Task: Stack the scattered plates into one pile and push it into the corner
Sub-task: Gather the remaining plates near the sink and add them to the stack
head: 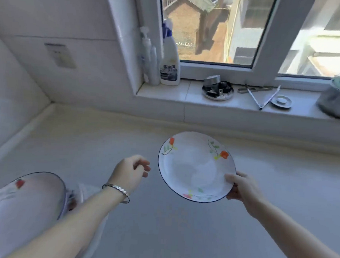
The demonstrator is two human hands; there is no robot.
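A white plate (194, 165) with orange flowers and a dark blue rim is held tilted above the pale countertop (105, 137). My right hand (242, 189) grips its right edge, thumb on top. My left hand (130, 170) hovers just left of that plate, fingers loosely curled, holding nothing; a bracelet is on the wrist. A second flowered plate (23, 204) lies at the lower left on the counter, and the edge of another plate (87, 191) shows beside it, partly hidden by my left forearm.
The counter's corner (52, 105) lies at the back left where two tiled walls meet. The window sill holds a spray bottle (170, 57), a pump bottle (147, 52), a metal dish (217, 90), tongs (265, 98) and a covered pot (338, 100).
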